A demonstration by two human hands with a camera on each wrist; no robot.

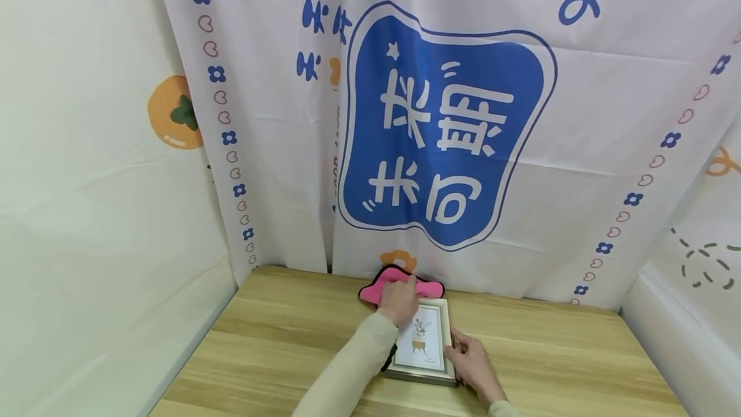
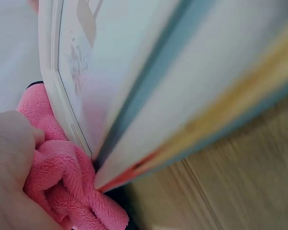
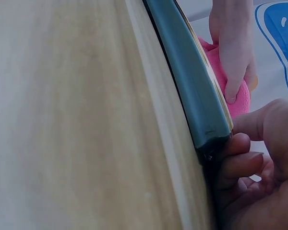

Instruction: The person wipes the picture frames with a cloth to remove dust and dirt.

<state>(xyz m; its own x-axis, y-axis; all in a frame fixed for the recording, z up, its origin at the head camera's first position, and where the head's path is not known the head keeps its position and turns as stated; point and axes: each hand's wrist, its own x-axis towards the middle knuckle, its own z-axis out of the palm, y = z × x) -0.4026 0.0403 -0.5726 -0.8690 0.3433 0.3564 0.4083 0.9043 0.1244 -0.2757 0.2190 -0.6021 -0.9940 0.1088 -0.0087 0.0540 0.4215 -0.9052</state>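
Note:
A framed picture [image 1: 425, 333] of a potted plant lies face up on the wooden table, with a pale border and a blue-green side edge. My left hand [image 1: 399, 302] grips a pink plush cloth [image 1: 376, 289] with black trim at the frame's far end. In the left wrist view the bunched cloth [image 2: 62, 177] presses against the frame's corner, partly covered by the hand [image 2: 9, 167]. On the right side of the frame, my right hand [image 1: 473, 360] holds the edge, thumb on top. The right wrist view shows its fingers [image 3: 242, 163] curled at the frame's corner.
The wooden table [image 1: 556, 352] extends to both sides of the frame. Behind its far edge hangs a white curtain [image 1: 278, 211] with a blue printed patch. Pale fabric walls [image 1: 104, 243] close in the left and right sides.

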